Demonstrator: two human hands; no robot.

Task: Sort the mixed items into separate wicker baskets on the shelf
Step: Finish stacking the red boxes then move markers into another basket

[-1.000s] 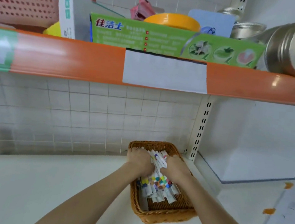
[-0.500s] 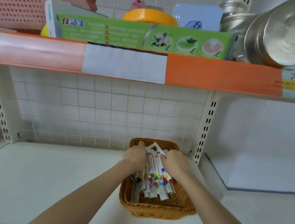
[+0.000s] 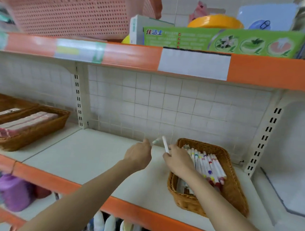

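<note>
Two hands up over the shelf (image 3: 92,158) just left of the marker basket (image 3: 233,192), left hand (image 3: 138,156) pinching a blurred pale pen (image 3: 156,141), right hand (image 3: 178,161) curled round a white marker (image 3: 165,147) tilted upright. Best kept in a firm pinch, carried clear of the wicker rim, sorted by kind into the matching basket, possibly the left baskets (image 3: 41,129). Both forearms stretched forward, wrists nearly level, knuckles close but apart.
</note>
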